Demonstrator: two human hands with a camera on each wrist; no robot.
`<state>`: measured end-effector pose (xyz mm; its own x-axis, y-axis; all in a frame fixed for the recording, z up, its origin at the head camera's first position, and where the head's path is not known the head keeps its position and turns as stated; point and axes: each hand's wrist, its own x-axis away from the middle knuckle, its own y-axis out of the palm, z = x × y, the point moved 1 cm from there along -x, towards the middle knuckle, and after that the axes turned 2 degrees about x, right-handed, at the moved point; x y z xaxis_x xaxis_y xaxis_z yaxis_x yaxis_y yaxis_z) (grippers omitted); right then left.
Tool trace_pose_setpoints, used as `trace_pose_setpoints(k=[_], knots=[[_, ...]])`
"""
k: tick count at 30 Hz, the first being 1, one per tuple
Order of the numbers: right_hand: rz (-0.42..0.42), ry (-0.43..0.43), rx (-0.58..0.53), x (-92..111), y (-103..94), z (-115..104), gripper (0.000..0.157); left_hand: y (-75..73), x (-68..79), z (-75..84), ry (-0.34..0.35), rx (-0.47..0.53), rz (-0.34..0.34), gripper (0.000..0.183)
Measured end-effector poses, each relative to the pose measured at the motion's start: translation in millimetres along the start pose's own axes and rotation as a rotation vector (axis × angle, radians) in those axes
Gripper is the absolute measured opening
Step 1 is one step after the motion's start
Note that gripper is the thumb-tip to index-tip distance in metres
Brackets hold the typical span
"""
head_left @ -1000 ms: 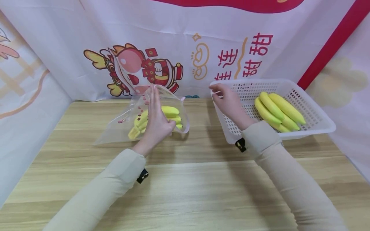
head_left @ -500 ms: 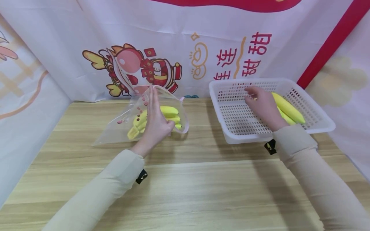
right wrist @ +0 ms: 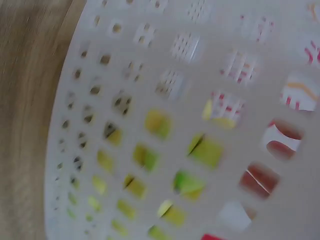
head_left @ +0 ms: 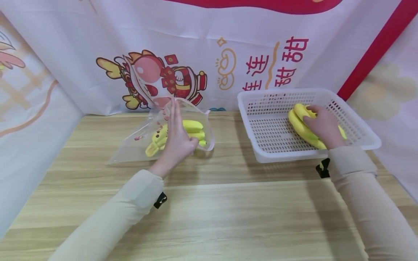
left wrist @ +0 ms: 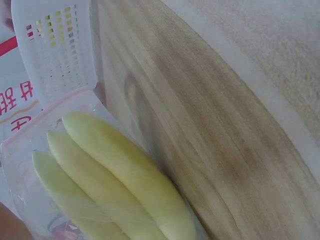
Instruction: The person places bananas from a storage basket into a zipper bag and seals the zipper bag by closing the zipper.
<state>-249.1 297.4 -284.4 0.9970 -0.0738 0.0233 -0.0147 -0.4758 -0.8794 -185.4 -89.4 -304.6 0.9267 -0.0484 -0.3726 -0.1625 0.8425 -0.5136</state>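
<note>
On the left of the table lies a clear zip bag (head_left: 130, 150) with small red prints, holding a bunch of yellow bananas (head_left: 192, 127). In the left wrist view, the bananas (left wrist: 125, 170) point toward the bag's mouth. My left hand (head_left: 177, 139) has its fingers straight up to the bag's top edge and its thumb spread at the lower part of the mouth. My right hand (head_left: 324, 125) reaches into a white plastic basket (head_left: 271, 156) and grips a second bunch of bananas (head_left: 302, 127) with thumb and fingers. The right wrist view shows the bananas only through the basket's holes.
The basket stands at the back right of a wooden table (head_left: 209, 217), its wall (right wrist: 150, 75) rising close to the right wrist. A printed white cloth (head_left: 202, 21) hangs behind the table, with more cloth along both sides.
My right hand has moved right from the basket's left rim, across its inside, onto the bunch of bananas and now grips it. The left hand and the bag have stayed put.
</note>
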Motion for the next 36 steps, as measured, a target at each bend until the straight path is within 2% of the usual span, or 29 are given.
trace_pose_setpoints(k=[5, 11, 20, 30, 36], knots=[[0.021, 0.036, -0.033, -3, -3.0, 16, 0.058, 1.2, 0.0, -1.2, -0.003, -0.012, 0.000, 0.115], [0.045, 0.033, -0.025, -6, -0.5, 21, 0.062, 0.4, 0.7, -0.8, -0.009, -0.026, -0.016, 0.113], [-0.022, 0.044, 0.141, -5, 3.5, 29, 0.085, 0.5, 0.8, 0.0, -0.014, -0.033, -0.028, 0.114], [-0.004, 0.054, 0.129, -11, 4.6, 35, 0.078, 2.3, 0.6, -1.0, -0.029, -0.045, -0.043, 0.115], [-0.015, 0.053, 0.099, -12, 2.9, 38, 0.081, 3.6, 0.6, -2.1, -0.018, -0.047, -0.041, 0.113]])
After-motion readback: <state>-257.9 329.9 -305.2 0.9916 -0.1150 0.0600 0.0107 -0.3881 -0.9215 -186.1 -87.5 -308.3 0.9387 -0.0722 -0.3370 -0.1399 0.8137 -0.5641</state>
